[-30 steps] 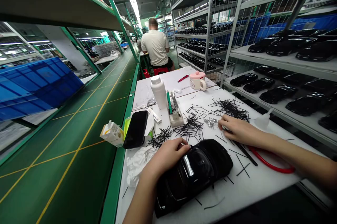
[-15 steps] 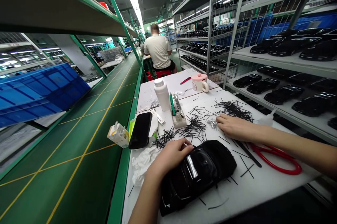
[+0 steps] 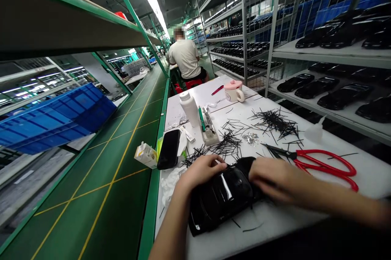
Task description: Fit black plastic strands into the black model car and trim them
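Observation:
A glossy black toy car body (image 3: 220, 199) lies on the white worktable (image 3: 305, 211) in front of me. My left hand (image 3: 201, 170) rests on its far left side with the fingers curled over the edge, holding it. Over the car's right end lies my right hand (image 3: 275, 178), fingers bent and touching the body; whether they pinch anything is hidden. Piles of thin black sticks (image 3: 227, 144) and a small heap of shiny bits (image 3: 251, 138) lie just beyond the car. Red-handled scissors (image 3: 317, 161) lie uncovered to the right.
A white bottle (image 3: 189, 108), a small jig with a green tool (image 3: 207, 125), a black phone (image 3: 169, 149), a small carton (image 3: 146, 155) and a pink-lidded mug (image 3: 234, 91) stand further back. Green conveyor (image 3: 122, 146) runs left. Racks of black car bodies (image 3: 330, 89) stand right. A person (image 3: 186, 58) sits ahead.
My right hand has left the shiny bits and come back onto the car's right end, uncovering the scissors. The left hand stays on the car. The view has tilted and shifted right.

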`<state>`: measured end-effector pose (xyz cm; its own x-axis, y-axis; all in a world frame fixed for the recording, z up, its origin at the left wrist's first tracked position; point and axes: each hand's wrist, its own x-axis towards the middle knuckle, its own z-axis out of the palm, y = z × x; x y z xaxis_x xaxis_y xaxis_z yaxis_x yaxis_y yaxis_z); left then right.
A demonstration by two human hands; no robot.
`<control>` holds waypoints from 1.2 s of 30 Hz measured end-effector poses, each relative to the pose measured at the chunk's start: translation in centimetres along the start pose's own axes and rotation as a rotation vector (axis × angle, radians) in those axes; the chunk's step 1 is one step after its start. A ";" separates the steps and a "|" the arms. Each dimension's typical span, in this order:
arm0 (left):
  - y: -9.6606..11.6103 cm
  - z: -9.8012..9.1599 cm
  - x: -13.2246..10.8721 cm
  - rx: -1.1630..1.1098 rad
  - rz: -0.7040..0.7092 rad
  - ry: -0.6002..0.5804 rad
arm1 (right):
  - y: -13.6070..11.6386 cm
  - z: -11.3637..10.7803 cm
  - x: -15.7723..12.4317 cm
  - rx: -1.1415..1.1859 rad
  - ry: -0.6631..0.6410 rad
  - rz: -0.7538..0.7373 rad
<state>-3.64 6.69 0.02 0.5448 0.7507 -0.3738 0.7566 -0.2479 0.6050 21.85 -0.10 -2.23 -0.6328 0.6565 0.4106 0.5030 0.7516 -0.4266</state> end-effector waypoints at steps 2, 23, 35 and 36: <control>0.1 -0.1 0.2 0.016 0.010 -0.011 | -2.5 1.8 -0.7 0.029 0.104 -0.153; -0.2 -1.2 4.0 -0.049 -0.014 -0.180 | -1.7 4.5 -4.8 0.204 0.047 0.050; -0.2 -1.1 1.9 -0.476 -0.190 -0.109 | -1.7 3.9 -4.6 0.337 -0.055 0.071; -0.3 -1.1 1.5 -0.536 -0.188 -0.083 | -1.7 3.8 -4.6 0.340 -0.056 0.079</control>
<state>-3.46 8.53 0.01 0.4616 0.6959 -0.5502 0.5659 0.2466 0.7867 21.63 -4.63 -6.50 -0.6361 0.7000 0.3248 0.3326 0.6285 -0.7031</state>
